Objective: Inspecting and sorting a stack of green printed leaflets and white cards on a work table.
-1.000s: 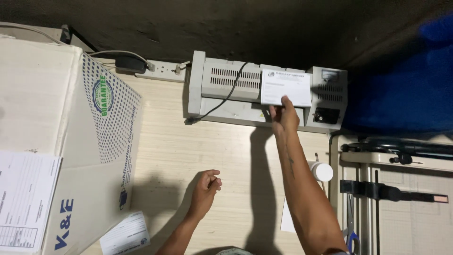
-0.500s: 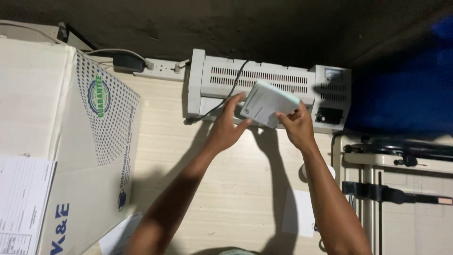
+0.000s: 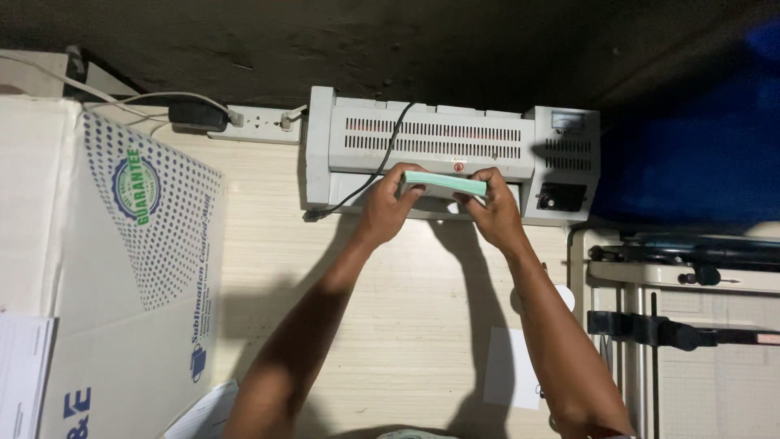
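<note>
Both of my hands hold a thin, pale green-white sheet (image 3: 445, 182) edge-on in front of a light grey laminating machine (image 3: 451, 142) at the back of the wooden table. My left hand (image 3: 388, 203) grips the sheet's left end. Its right end sits in the grip of my right hand (image 3: 492, 210). The sheet lies level, just before the machine's front slot. A black cable (image 3: 370, 185) runs over the machine's top down to the table, passing by my left hand.
A large white cardboard box (image 3: 122, 268) with blue dots fills the left side. A power strip (image 3: 253, 124) with a black plug lies behind it. A paper cutter (image 3: 682, 325) stands at the right. A white slip (image 3: 512, 367) lies by my right forearm on the table (image 3: 406, 325).
My left hand came up from the table and joined my right hand on the sheet. The sheet has been turned from flat-facing to edge-on and level before the machine's front.
</note>
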